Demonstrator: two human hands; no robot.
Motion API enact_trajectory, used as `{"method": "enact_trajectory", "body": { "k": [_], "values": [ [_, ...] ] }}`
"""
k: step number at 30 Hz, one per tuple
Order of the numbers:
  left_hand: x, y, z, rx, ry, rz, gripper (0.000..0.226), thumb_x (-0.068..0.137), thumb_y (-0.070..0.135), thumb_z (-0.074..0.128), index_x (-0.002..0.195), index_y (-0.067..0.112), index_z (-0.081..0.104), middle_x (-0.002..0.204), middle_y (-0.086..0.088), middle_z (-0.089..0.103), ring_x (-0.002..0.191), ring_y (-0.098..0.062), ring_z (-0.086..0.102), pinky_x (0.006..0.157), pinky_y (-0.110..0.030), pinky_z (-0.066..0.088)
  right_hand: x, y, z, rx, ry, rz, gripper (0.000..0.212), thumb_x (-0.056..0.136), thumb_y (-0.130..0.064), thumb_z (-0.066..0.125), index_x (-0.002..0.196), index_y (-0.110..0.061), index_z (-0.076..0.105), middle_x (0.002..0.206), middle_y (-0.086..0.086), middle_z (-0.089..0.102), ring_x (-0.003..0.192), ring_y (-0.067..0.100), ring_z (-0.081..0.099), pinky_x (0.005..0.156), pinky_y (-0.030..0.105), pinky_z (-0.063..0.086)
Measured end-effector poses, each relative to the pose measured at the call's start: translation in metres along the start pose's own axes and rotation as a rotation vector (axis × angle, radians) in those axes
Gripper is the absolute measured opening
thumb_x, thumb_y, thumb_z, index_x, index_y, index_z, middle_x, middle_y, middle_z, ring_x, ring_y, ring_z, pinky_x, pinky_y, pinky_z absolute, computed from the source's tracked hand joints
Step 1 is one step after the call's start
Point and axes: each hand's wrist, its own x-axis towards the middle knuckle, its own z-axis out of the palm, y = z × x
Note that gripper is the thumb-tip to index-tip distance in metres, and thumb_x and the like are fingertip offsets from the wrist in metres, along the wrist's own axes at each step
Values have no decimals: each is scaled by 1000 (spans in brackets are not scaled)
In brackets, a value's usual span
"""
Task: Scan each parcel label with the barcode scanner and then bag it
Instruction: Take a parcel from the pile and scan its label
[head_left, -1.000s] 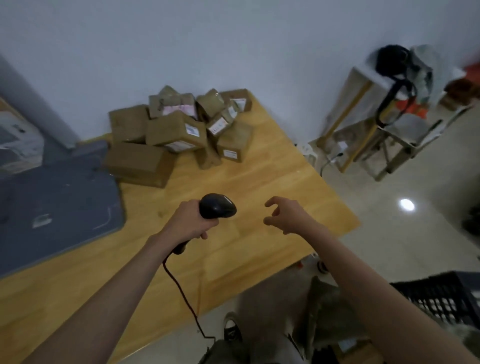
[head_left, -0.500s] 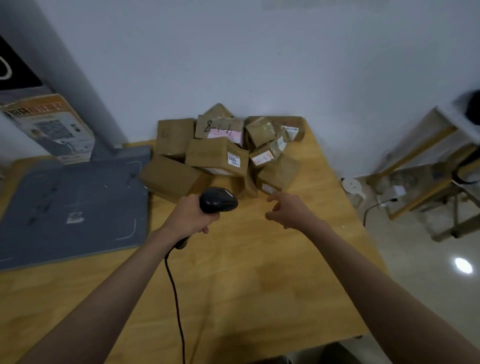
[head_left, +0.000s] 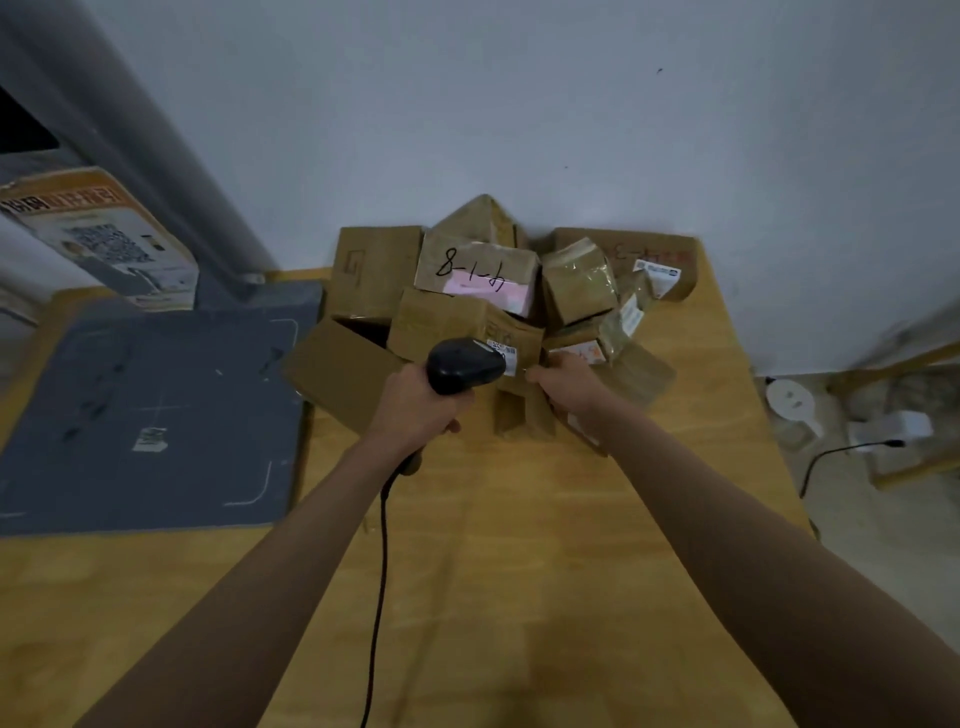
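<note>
Several brown cardboard parcels (head_left: 470, 270) lie piled against the wall at the far side of the wooden table (head_left: 493, 571). My left hand (head_left: 415, 410) grips a black barcode scanner (head_left: 465, 364), its head just in front of a white label (head_left: 503, 351) on the front middle parcel (head_left: 447, 325). A black cable (head_left: 382, 561) hangs from the scanner toward me. My right hand (head_left: 569, 389) reaches into the pile with fingers apart, touching the right edge of that front parcel. Whether it grips anything is not visible.
A grey mat (head_left: 150, 415) covers the table's left part, with a printed box (head_left: 98, 239) behind it. Right of the table, on the floor, stand a white round object (head_left: 792, 402) and a white adapter (head_left: 901, 431) with a cord.
Both hands have moved forward to the parcel pile. The scanner head now sits at the front parcel's label, and my right hand has reached the pile. The view has turned toward the parcels.
</note>
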Motion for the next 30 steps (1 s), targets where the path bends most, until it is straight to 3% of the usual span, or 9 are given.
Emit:
{"method": "enact_trajectory", "body": {
  "k": [1,3,5,9,13,16,21,30],
  "values": [
    [5,0,2,-17,-1,-16,13,83,17,72,94,10,71,59,6,69,50,-4,67,47,-12,49,11,2,3,94,2,7,60,71,-38,69,122,-7,60,116,10,67,107,29,64,91,46,56],
    [11,-1,6,-34,2,-30,13,84,18,73,94,9,72,61,3,70,51,-5,68,49,-13,50,16,-3,12,208,8,16,59,80,-33,68,132,-8,53,127,11,62,113,29,61,100,50,51],
    [11,-2,8,-49,13,-24,12,84,18,73,92,9,72,62,3,71,53,-6,69,52,-16,52,13,-7,19,284,11,27,51,92,-27,64,138,-11,47,128,7,59,116,25,57,104,47,48],
    [0,-13,2,-25,41,11,13,85,20,73,92,9,71,64,-1,73,56,-8,71,62,-26,59,5,2,28,399,-18,50,72,87,-30,65,151,-17,35,135,3,61,120,23,60,104,49,49],
    [-32,-26,-9,-21,40,30,8,86,20,74,89,15,69,54,11,68,55,-4,69,58,-18,51,-35,-3,30,418,0,-1,34,98,-24,59,131,-18,55,120,0,68,107,18,66,82,35,58],
    [-69,-37,-18,-75,0,56,12,85,17,75,92,21,66,59,16,69,58,-8,71,63,-25,56,-74,2,29,411,24,-6,38,98,-33,61,133,-21,53,123,-1,65,105,15,65,79,36,61],
    [-139,-66,-25,-133,-64,95,34,81,8,77,101,30,60,73,3,74,63,-14,73,67,-35,60,-155,30,31,460,50,27,39,99,-51,53,126,-22,52,118,-3,65,106,20,66,88,48,59],
    [-239,-161,21,-146,-334,76,41,81,5,79,116,19,62,73,10,75,65,-16,73,61,-24,58,-265,143,66,442,231,127,36,98,-44,59,110,-13,44,115,9,57,106,23,61,79,46,61]
  ]
}}
